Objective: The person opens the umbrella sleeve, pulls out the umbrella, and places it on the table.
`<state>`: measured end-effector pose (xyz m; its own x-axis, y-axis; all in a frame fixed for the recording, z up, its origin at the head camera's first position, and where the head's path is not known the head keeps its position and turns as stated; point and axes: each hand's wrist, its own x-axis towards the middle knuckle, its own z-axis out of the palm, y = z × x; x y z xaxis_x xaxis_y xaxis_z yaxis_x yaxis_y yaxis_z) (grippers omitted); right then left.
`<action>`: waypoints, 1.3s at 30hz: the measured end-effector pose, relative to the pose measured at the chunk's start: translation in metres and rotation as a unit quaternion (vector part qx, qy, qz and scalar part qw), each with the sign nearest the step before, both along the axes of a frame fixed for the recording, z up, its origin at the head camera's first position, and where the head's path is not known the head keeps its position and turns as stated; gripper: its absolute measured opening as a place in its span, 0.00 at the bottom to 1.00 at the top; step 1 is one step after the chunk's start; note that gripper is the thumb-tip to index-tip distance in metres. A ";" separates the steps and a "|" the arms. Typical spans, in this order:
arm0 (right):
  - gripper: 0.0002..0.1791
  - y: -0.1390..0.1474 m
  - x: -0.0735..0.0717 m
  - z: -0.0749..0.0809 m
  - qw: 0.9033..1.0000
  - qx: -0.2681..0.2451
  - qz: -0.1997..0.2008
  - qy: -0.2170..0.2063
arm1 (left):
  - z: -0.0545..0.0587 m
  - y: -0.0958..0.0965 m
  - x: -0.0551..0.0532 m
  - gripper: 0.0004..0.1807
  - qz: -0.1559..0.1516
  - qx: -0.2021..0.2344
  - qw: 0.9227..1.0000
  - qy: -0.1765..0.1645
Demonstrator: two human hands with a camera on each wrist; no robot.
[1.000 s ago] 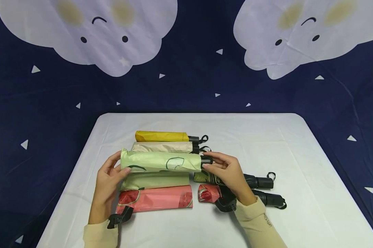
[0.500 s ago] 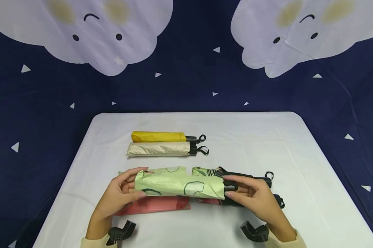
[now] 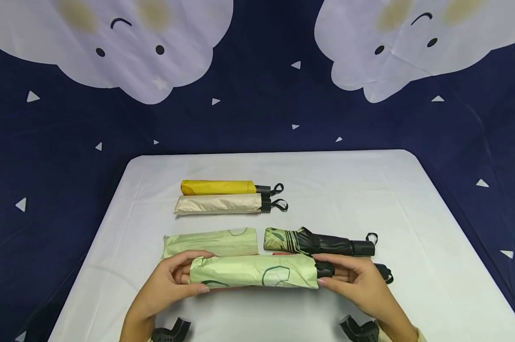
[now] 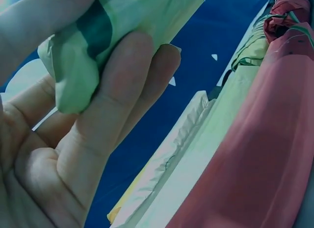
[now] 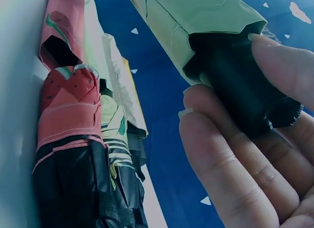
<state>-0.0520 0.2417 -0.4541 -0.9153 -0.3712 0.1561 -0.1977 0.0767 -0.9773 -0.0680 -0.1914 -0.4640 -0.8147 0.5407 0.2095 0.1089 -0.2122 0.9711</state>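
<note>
A folded umbrella in a pale green sleeve (image 3: 253, 273) is held level near the front of the table, over the red things. My left hand (image 3: 167, 285) grips its left end between thumb and fingers. At the other end, my right hand (image 3: 360, 285) pinches the black handle (image 5: 240, 85) where it leaves the sleeve. Behind it lie a flat green sleeve (image 3: 210, 243) and a green-and-black folded umbrella (image 3: 326, 243). In the wrist views a flat red sleeve (image 4: 250, 129) and a red watermelon-patterned umbrella (image 5: 68, 112) lie below; the held umbrella hides most of both in the head view.
Farther back, a yellow sleeved umbrella (image 3: 216, 187) and a beige sleeved umbrella (image 3: 216, 204) lie side by side, wrist loops to the right. The white table (image 3: 411, 213) ends at a dark blue cloth (image 3: 257, 128) with clouds and triangles.
Both hands have brought the green sleeved umbrella toward the person and to the right, from beside the beige umbrella to over the red sleeve. The flat green sleeve behind now shows.
</note>
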 end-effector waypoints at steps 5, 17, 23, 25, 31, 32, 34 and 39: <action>0.27 0.000 -0.001 0.000 1.000 -0.001 0.001 -0.005 | 0.003 0.002 0.001 0.34 0.014 -0.005 1.000 0.005; 0.26 0.000 0.001 0.001 1.000 0.006 -0.002 0.009 | 0.011 0.005 0.005 0.33 0.028 -0.024 0.999 0.003; 0.26 -0.001 0.002 0.003 1.000 0.021 -0.005 0.021 | 0.016 0.004 0.006 0.33 0.031 -0.031 0.999 0.022; 0.26 -0.001 0.001 0.005 0.999 0.028 -0.006 0.025 | 0.017 0.003 0.007 0.33 0.031 -0.027 0.999 0.028; 0.25 -0.003 0.001 0.005 0.999 0.031 0.004 0.043 | 0.018 0.001 0.007 0.33 0.033 -0.021 0.999 0.028; 0.25 -0.003 0.001 0.005 0.999 0.029 0.005 0.043 | 0.017 0.000 0.008 0.33 0.033 -0.022 0.999 0.033; 0.25 -0.003 0.002 0.004 0.999 0.024 0.007 0.037 | 0.017 0.000 0.009 0.33 0.038 -0.026 0.998 0.030; 0.26 -0.002 0.002 0.002 0.999 0.008 0.011 0.037 | 0.016 -0.001 0.009 0.33 0.045 -0.031 0.998 0.035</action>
<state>-0.0497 0.2399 -0.4524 -0.8933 -0.3941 0.2163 -0.2708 0.0876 -0.9586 -0.0586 -0.1923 -0.4476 -0.8452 0.4793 0.2364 0.1932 -0.1384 0.9713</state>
